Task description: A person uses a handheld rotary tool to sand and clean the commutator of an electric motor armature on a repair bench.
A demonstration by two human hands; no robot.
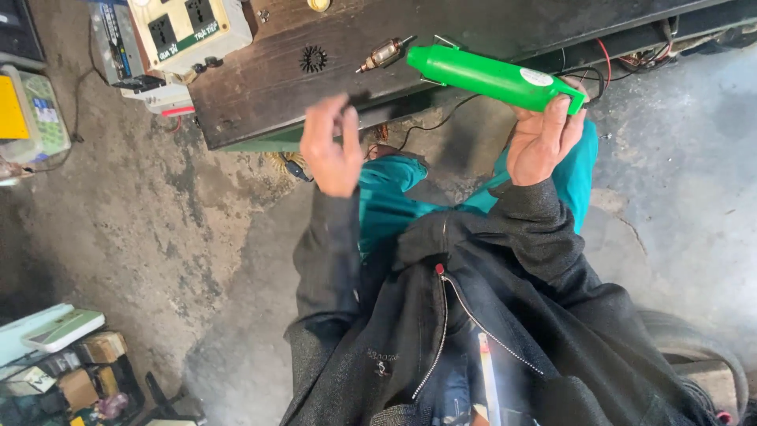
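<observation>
Fingers of the right hand [544,142] grip a smooth green plastic tool [493,77]; left hand [331,146] loosely curled, empty.

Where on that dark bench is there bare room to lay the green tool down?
The dark wooden bench is bare between the socket box and the small motor part, around the round vent. It is crowded right of that, where the right hand holds the green tool over wires.

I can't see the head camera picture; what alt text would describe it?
Seen from above, a person's right hand grips a green heat gun at a dark wooden bench. A small motor rotor lies on the bench, and the left hand hovers empty at its edge.
</observation>
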